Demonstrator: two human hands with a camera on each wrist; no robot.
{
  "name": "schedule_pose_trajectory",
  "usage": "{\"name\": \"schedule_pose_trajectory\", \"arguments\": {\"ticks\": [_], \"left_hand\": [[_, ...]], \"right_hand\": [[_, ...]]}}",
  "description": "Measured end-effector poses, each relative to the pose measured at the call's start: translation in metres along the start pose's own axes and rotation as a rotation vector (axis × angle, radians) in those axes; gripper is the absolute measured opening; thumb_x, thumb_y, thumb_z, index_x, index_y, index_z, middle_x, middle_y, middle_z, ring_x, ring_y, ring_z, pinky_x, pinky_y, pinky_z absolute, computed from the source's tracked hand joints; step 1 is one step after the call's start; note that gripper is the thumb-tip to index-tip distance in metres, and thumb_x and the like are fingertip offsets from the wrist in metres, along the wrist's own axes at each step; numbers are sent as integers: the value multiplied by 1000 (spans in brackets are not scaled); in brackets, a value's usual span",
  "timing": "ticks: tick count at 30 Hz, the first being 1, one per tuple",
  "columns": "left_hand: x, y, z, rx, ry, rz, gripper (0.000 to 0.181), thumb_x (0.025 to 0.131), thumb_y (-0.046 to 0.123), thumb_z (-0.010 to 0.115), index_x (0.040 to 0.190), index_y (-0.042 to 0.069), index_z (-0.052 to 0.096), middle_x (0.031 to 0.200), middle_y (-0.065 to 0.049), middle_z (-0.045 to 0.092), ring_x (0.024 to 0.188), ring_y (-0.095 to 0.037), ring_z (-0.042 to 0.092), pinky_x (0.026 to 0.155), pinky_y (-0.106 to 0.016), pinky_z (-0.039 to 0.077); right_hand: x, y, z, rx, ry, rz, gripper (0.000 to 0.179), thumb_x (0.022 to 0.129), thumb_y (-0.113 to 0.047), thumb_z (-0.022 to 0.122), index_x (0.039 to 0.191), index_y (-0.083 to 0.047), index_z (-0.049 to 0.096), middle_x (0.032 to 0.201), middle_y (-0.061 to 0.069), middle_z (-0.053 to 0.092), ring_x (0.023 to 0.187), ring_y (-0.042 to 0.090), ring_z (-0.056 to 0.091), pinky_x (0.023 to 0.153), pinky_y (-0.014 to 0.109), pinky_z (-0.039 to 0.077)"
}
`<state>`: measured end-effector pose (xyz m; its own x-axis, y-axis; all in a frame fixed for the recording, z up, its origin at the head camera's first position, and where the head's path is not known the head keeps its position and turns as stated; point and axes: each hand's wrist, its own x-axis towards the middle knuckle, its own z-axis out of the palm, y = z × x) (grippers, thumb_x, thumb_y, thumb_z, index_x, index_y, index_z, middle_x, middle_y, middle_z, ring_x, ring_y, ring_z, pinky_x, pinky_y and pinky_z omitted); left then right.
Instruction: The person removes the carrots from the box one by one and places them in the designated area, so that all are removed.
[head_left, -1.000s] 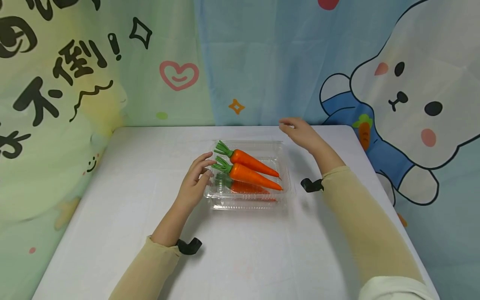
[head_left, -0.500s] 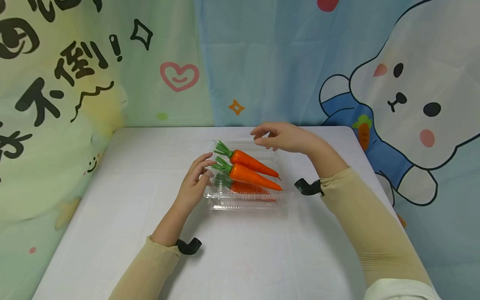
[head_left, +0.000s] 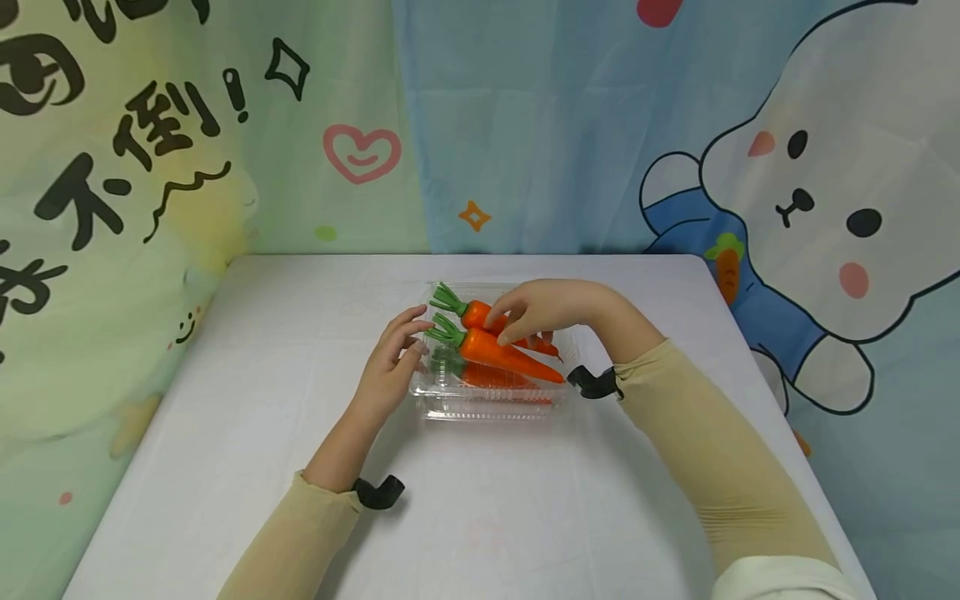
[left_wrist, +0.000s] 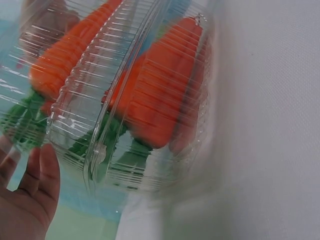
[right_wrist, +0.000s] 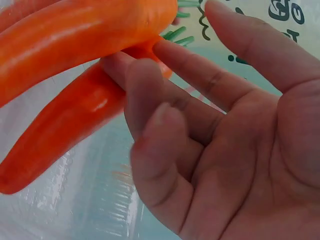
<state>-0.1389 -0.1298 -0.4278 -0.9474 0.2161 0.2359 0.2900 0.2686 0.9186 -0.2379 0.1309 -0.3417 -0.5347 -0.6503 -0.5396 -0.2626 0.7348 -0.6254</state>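
Note:
A clear plastic clamshell box (head_left: 480,410) sits on the table with orange carrots (left_wrist: 160,95) inside. Two more carrots with green tops lie across its lid: a near carrot (head_left: 504,357) and a far carrot (head_left: 474,314). At the box's left side, near the green stalks, my left hand (head_left: 388,362) rests with loosely bent fingers. My right hand (head_left: 555,305) is over the lid from the right. Its fingers reach around the far carrot in the right wrist view, with some fingertips against it; the thumb (right_wrist: 250,37) stands apart, near the other carrot.
A white cloth covers the table (head_left: 480,508). Behind it hangs a printed backdrop (head_left: 510,125) with a bunny, a heart and lettering. Black wrist mounts (head_left: 378,492) stick out from both sleeves.
My right hand has moved left and down from beyond the box's far right corner onto the carrots on the lid. My left hand, the box and the carrots have stayed in place.

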Motion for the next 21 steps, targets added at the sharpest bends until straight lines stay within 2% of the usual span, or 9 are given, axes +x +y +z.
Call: {"name": "schedule_pose_trajectory", "arguments": {"ticks": [6, 10, 13, 18, 21], "left_hand": [[0, 2, 0, 3, 5, -3, 33, 100, -3, 41, 130, -5, 54, 156, -12, 37, 99, -42, 57, 77, -48, 56], [0, 2, 1, 8, 6, -4, 33, 100, -3, 41, 130, -4, 54, 156, -12, 37, 100, -42, 57, 77, -47, 57], [0, 2, 1, 8, 3, -3, 34, 100, -3, 41, 131, -4, 54, 156, -12, 37, 99, -42, 57, 77, -50, 57], [1, 2, 2, 3, 7, 5, 35, 100, -3, 41, 132, -4, 54, 156, -12, 37, 99, -42, 57, 77, -51, 56], [0, 2, 2, 6, 7, 10, 34, 100, -3, 41, 132, -4, 54, 156, -14, 36, 99, -42, 57, 77, -50, 57]], "right_hand": [[6, -3, 5, -52, -19, 37, 46, 93, -34, 68, 138, -26, 57, 85, 6, 67, 69, 35, 62, 56, 31, 52], [8, -3, 7, -58, -48, 22, 48, 93, -32, 67, 139, -27, 54, 76, 7, 65, 68, 33, 61, 57, 36, 53], [9, 0, 8, -59, -68, 7, 51, 94, -31, 67, 141, -26, 50, 82, 9, 67, 70, 34, 62, 58, 39, 55], [8, 4, 9, -70, -95, -4, 59, 93, -32, 68, 146, -28, 43, 109, 4, 68, 71, 27, 61, 57, 36, 52], [11, 5, 13, -96, -121, -16, 64, 93, -34, 68, 150, -30, 38, 109, 1, 68, 71, 26, 61, 58, 35, 52]]}}
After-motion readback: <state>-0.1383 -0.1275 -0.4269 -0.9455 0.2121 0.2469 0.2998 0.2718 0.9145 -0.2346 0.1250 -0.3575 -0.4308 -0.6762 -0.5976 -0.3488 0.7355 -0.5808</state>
